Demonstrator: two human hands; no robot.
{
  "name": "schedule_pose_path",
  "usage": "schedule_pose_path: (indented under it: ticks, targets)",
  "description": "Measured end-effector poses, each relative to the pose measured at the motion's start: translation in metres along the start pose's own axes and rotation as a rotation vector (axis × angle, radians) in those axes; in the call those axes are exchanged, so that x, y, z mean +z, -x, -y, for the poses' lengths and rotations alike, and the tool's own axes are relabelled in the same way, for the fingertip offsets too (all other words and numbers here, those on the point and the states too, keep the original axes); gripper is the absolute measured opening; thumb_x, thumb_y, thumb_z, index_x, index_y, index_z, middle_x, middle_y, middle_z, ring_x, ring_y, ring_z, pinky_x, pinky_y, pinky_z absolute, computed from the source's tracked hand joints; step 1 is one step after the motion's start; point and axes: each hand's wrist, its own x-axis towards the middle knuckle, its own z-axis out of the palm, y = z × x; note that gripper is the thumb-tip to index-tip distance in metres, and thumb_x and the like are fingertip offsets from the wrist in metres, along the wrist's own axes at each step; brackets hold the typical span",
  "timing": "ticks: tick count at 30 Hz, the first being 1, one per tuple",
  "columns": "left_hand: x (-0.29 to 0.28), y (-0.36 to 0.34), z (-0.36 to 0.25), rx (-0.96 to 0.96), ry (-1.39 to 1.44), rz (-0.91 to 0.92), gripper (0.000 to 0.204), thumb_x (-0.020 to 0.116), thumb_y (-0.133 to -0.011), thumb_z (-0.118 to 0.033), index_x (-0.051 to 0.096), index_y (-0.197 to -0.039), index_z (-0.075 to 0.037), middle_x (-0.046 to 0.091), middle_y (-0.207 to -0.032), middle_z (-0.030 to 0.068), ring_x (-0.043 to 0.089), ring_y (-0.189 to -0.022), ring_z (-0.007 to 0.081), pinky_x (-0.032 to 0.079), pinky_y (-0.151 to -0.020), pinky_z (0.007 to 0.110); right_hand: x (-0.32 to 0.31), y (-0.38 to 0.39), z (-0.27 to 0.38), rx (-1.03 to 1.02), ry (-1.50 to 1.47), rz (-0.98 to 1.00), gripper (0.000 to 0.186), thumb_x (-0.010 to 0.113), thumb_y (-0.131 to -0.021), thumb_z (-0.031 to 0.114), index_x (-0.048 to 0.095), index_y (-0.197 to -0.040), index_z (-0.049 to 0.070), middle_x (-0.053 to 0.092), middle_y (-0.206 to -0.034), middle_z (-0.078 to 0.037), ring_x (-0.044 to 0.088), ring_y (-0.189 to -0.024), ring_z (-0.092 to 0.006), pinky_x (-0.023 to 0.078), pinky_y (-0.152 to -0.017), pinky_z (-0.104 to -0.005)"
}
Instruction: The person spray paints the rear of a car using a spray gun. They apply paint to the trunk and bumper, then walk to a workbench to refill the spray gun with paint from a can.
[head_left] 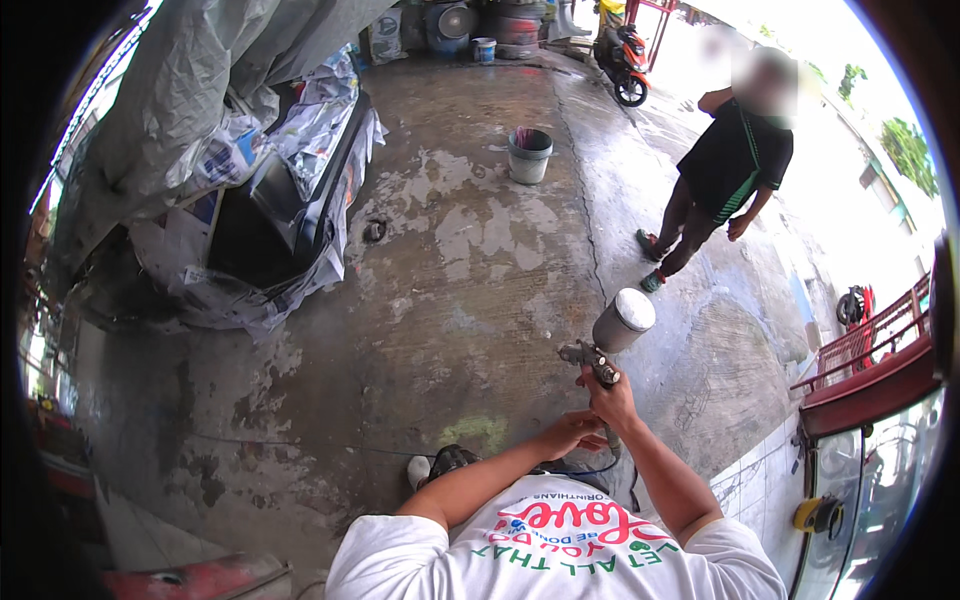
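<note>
My right hand (612, 400) is wrapped round the handle of a metal spray gun (592, 360), held out in front of my body. A grey paint cup (620, 325) with a white lid sits on top of the gun, and the nozzle points to the left. My left hand (574, 434) is close by the lower end of the handle, its fingers curled; what they grip there is hidden. From the bottom of the gun a thin hose (608, 464) hangs down past my left hand toward my legs.
To the left stands a black vehicle part (270, 220) masked with paper and plastic sheeting. A grey bucket (529, 158) is on the stained concrete floor ahead. A person (728, 170) in dark clothes stands right, near an orange motorcycle (627, 65). A red metal railing (865, 350) lies far right.
</note>
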Motion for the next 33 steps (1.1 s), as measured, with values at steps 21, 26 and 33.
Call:
schedule_pose_path:
  ticks: [21,26,33]
  targets:
    - [0.004,0.063,-0.006,0.104,-0.284,-0.32,0.035,0.06,-0.105,-0.03,0.063,-0.13,-0.005,0.07,-0.118,0.0091,0.074,-0.1,0.021,0.061,-0.081,0.032,0.047,0.023,0.011,-0.125,-0.198,0.158,0.019,0.062,-0.104,0.023,0.064,-0.105,0.004,0.071,-0.083,-0.002,0.052,-0.049,-0.005,0.041,-0.044,-0.0246]
    - [-0.043,0.151,-0.009,-0.021,-0.194,-0.362,0.033,0.06,-0.104,-0.024,0.063,-0.13,-0.003,0.071,-0.119,0.0099,0.074,-0.101,0.0225,0.061,-0.085,0.035,0.147,0.034,-0.002,-0.118,-0.151,0.198,0.023,0.063,-0.103,0.027,0.064,-0.109,0.004,0.071,-0.084,-0.002,0.052,-0.05,-0.0062,0.042,-0.044,-0.0257]
    - [-0.138,0.274,-0.039,0.067,-0.18,-0.489,0.034,0.061,-0.103,-0.027,0.064,-0.128,-0.003,0.071,-0.117,0.0089,0.074,-0.101,0.0221,0.06,-0.087,0.036,0.305,0.028,0.048,-0.112,-0.17,0.346,0.03,0.066,-0.102,0.03,0.063,-0.12,0.006,0.072,-0.085,-0.002,0.052,-0.053,-0.0059,0.041,-0.046,-0.0262]
